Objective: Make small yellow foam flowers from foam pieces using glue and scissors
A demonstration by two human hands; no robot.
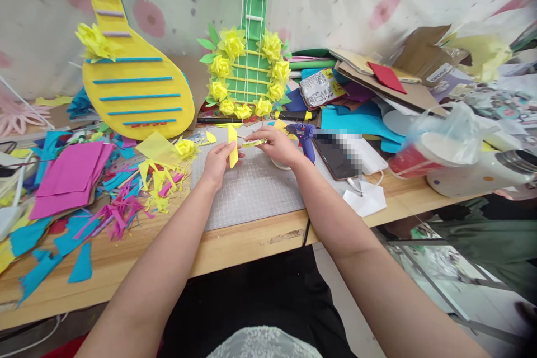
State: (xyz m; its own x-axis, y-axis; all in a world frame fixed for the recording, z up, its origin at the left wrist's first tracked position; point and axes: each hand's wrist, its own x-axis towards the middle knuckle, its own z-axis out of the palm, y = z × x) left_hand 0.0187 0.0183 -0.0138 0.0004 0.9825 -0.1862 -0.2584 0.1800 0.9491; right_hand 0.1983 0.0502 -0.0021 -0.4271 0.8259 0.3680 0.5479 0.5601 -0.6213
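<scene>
My left hand (218,163) pinches a folded strip of yellow crepe paper (233,148), held upright above the grey cutting mat (251,201). Just to its right, my right hand (277,144) is closed on a slim yellow-patterned item (254,142) whose kind I cannot make out. The two hands are close together but apart. Beneath my right wrist shows part of a round white thing (280,165). A purple glue gun (306,139) lies right beside that hand. Yellow paper scraps (161,179) and a yellow paper flower (185,148) lie left of the mat.
Behind stand a yellow paper instrument (138,81) and a green one (254,75) ringed with yellow flowers. Magenta paper sheets (69,179) lie left. To the right are a phone (335,154), a bagged red-and-white cup (423,154), a white flask (470,173) and piled cardboard (377,81).
</scene>
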